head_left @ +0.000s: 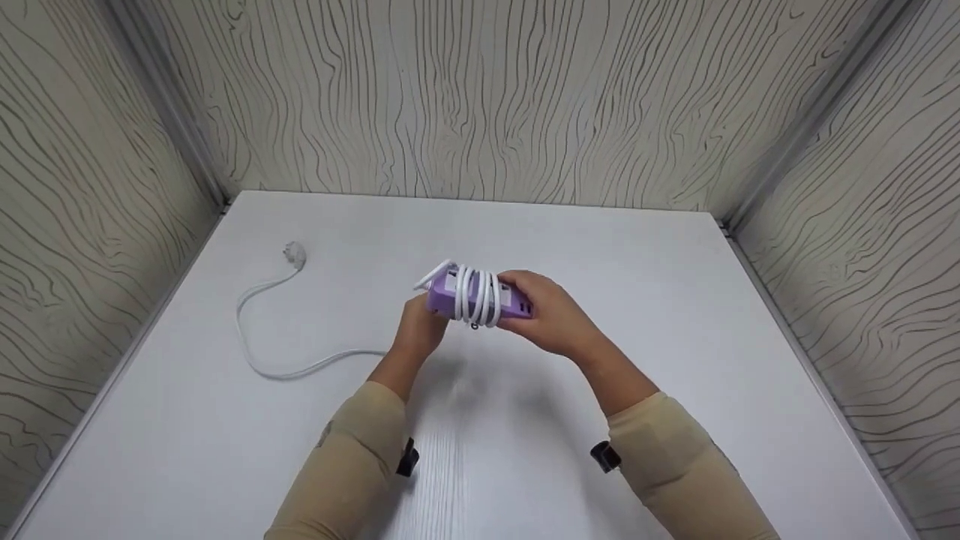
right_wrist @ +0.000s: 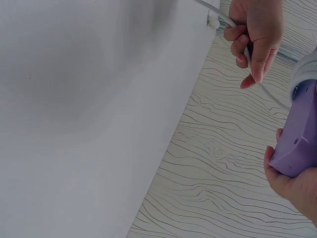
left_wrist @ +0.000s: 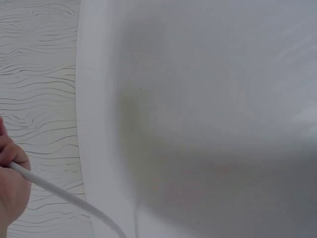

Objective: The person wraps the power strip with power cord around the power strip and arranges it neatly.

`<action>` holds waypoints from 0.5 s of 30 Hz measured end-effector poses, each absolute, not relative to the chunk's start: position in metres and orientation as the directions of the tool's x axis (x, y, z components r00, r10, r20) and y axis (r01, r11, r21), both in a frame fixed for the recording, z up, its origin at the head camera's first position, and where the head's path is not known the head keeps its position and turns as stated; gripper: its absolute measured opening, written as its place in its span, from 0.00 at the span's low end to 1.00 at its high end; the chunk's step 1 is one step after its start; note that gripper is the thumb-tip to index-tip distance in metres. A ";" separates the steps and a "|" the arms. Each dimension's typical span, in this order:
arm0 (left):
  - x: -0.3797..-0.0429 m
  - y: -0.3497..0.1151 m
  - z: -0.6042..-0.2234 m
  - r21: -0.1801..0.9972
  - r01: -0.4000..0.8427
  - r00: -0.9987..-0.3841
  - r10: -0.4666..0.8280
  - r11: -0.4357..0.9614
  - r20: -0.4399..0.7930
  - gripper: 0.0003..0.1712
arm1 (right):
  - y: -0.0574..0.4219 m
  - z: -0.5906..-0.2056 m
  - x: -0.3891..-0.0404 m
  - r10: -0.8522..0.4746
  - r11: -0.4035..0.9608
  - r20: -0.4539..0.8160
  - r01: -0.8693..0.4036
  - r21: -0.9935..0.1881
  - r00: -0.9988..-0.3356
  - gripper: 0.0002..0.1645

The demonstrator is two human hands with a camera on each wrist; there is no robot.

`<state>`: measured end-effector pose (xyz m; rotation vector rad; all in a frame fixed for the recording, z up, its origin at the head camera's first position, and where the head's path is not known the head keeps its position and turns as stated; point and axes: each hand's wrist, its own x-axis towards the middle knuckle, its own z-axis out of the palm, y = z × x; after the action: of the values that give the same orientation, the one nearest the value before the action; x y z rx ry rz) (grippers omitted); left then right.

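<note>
A purple power strip (head_left: 442, 298) is held up above the white table, with several turns of white cord (head_left: 480, 298) wound round its middle. The right hand (head_left: 551, 311) grips its right end, thumb on the far edge and fingers below. In the right wrist view the left hand (right_wrist: 257, 37) pinches the cord in curled fingers, a short way from the strip. From the head, the left hand (head_left: 420, 326) is partly hidden behind the strip's left end. The loose cord (head_left: 285, 375) trails left over the table to a white plug (head_left: 295, 255).
The white table (head_left: 675, 450) is enclosed by wood-grain patterned panels (head_left: 465, 97) at the back and both sides. Grey metal posts (head_left: 165, 97) stand at the back corners. Black clips (head_left: 606, 455) sit at the beige sleeves (head_left: 675, 457).
</note>
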<state>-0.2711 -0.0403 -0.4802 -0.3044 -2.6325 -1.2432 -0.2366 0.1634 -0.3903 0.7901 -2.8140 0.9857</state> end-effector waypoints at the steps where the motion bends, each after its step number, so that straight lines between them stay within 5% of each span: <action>1: -0.270 -0.038 -0.482 0.765 0.253 -0.965 0.101 0.593 0.241 0.08 | 0.163 -0.390 -0.237 -0.428 0.679 0.213 -0.468 -0.566 -0.878 0.33; 5: -0.263 -0.029 -0.486 0.822 0.192 -0.980 0.142 0.536 0.136 0.10 | 0.161 -0.390 -0.239 -0.341 0.727 0.205 -0.395 -0.561 -0.918 0.33; 15: -0.247 -0.008 -0.488 0.722 0.266 -0.961 0.232 0.638 0.149 0.08 | 0.158 -0.401 -0.244 -0.249 0.755 0.294 -0.375 -0.538 -0.923 0.30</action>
<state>-0.2472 -0.0085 -0.4881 -0.4268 -2.8048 -1.2472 -0.2443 0.1584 -0.4014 0.4940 -2.7487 0.9066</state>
